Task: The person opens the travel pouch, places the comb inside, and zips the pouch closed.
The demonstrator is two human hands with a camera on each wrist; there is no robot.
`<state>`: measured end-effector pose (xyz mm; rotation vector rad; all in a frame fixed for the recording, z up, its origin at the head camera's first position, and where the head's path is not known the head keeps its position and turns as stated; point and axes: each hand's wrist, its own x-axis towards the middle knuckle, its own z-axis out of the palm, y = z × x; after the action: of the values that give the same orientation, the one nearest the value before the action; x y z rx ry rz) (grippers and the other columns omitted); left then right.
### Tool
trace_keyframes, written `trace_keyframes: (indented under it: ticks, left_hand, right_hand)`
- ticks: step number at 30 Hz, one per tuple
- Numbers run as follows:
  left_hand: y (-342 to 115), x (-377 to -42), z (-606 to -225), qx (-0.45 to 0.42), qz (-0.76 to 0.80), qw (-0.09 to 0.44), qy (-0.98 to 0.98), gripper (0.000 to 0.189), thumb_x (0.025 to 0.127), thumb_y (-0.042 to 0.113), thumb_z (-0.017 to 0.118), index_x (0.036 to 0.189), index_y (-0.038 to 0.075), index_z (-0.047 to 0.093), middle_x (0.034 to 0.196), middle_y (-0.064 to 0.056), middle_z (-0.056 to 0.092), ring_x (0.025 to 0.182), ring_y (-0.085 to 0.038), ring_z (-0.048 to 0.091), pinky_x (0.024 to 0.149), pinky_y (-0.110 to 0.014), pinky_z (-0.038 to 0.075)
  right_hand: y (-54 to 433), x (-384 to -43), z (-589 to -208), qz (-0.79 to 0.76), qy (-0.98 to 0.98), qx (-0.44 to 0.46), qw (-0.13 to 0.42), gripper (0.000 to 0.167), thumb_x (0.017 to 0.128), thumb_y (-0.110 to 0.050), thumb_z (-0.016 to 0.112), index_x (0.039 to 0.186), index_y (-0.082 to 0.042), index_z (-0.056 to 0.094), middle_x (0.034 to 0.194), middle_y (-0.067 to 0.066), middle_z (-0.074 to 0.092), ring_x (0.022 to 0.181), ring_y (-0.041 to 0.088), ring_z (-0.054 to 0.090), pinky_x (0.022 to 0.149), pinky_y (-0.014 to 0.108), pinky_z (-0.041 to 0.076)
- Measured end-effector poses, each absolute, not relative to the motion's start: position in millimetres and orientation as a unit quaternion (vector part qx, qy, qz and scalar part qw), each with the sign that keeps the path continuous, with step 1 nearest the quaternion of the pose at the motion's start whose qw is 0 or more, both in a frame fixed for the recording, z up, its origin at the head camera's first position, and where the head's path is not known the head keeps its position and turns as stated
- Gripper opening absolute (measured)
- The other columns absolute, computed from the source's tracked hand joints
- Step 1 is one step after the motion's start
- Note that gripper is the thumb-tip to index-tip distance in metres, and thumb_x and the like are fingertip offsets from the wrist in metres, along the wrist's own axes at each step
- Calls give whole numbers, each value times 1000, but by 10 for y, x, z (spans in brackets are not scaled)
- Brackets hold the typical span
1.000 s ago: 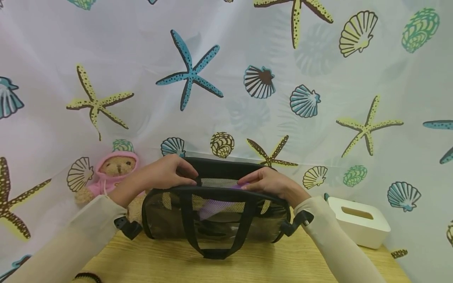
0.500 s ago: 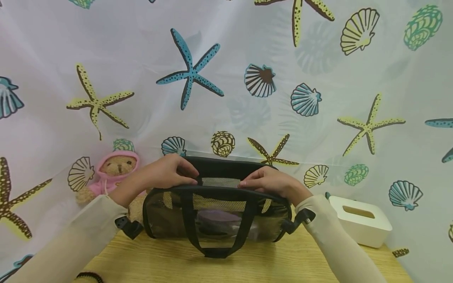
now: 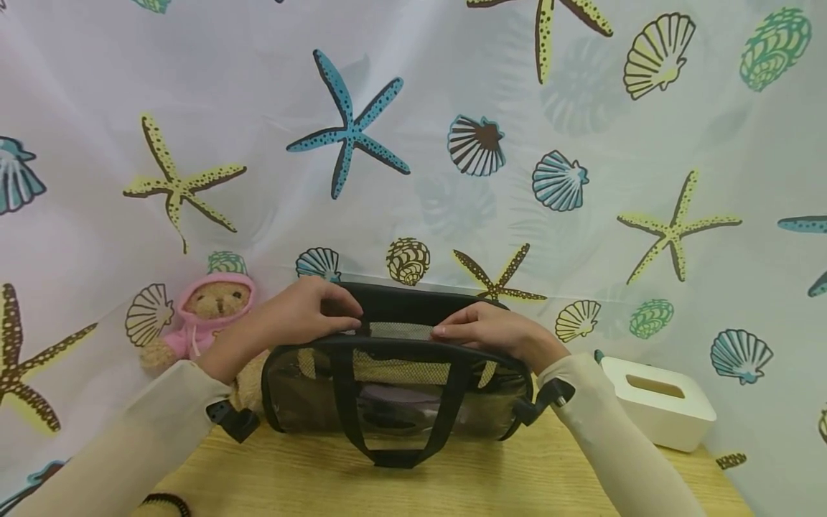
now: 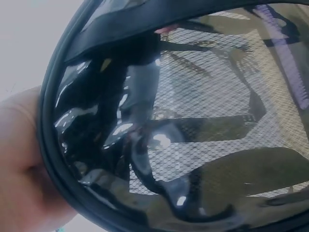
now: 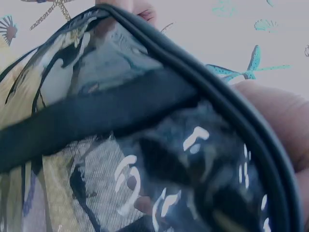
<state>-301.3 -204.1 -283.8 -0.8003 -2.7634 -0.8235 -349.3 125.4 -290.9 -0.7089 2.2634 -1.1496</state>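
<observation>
A clear bag with black trim [image 3: 304, 391] and mesh panels stands on the table, its top gaping between both hands. My left hand [image 3: 304, 309] reaches over its left end, thumb at the front rim and a gap below the bent index finger. The other fingers are hidden. My right hand [image 3: 487, 330] lies over the right part of the opening, fingertips dipping inside; nothing shows between them. A lavender thing [image 3: 394, 393] sits low in the bag beside a dark rounded thing; its kind is unclear. Through the clear side, the left wrist view shows a purple strip [image 4: 282, 55].
A teddy bear in a pink hoodie [image 3: 216, 309] sits behind my left forearm. At the right stands a white tissue box [image 3: 659, 402]. The black bag handle [image 3: 395, 458] hangs toward me. A black coiled ring [image 3: 169, 500] lies at the front left. A patterned curtain [image 3: 388, 215] hangs behind.
The lavender thing was by my right fingertips at the opening; it has dropped lower into the bag and left them. My left hand stays almost still.
</observation>
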Motion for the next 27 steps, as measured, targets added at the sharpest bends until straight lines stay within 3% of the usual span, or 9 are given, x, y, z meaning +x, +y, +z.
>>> trace_keyframes:
  ticks: [5,8,13,17,21,27]
  left_hand:
    - [-2029,-2962,-2921,-263,-278,244,-891,12,98,28,72,91,18,72,79,4,66,71,-9,58,67,-28,50]
    - [-2086,-2894,-2993,-252,-271,295,-881,21,98,32,72,88,17,63,73,1,54,66,-11,46,65,-28,42]
    - [-2245,-2713,-3120,-233,-279,285,-887,32,94,37,76,88,15,53,75,-2,44,68,-14,40,66,-29,35]
    - [-2349,-2640,-3196,-239,-294,288,-879,43,84,36,86,88,12,51,79,-3,48,72,-15,44,64,-26,37]
    - [-2465,-2608,-3274,-227,-305,266,-886,56,76,38,93,85,11,44,79,-2,42,67,-13,43,61,-24,38]
    - [-2608,-2582,-3413,-200,-293,236,-905,56,79,44,89,74,16,41,68,6,32,55,-5,35,53,-23,33]
  right_hand:
    - [1178,-3443,-2792,-438,813,-279,265,40,109,-27,53,142,-5,61,144,8,64,144,28,52,124,49,36]
    - [1080,-3408,-2718,-447,797,-297,276,42,109,-24,52,145,-2,56,147,13,61,144,30,52,124,49,35]
    - [825,-3367,-2618,-432,796,-306,293,44,108,-27,54,145,-4,56,149,15,58,143,28,54,123,46,37]
    - [604,-3369,-2550,-407,804,-307,306,44,109,-30,53,145,-5,57,150,15,58,141,28,55,121,45,40]
    - [380,-3368,-2513,-377,818,-303,312,47,108,-35,54,146,-8,57,148,11,60,140,27,56,120,46,42]
    - [87,-3381,-2499,-342,833,-299,314,47,109,-35,52,146,-6,57,151,12,57,144,27,52,121,44,40]
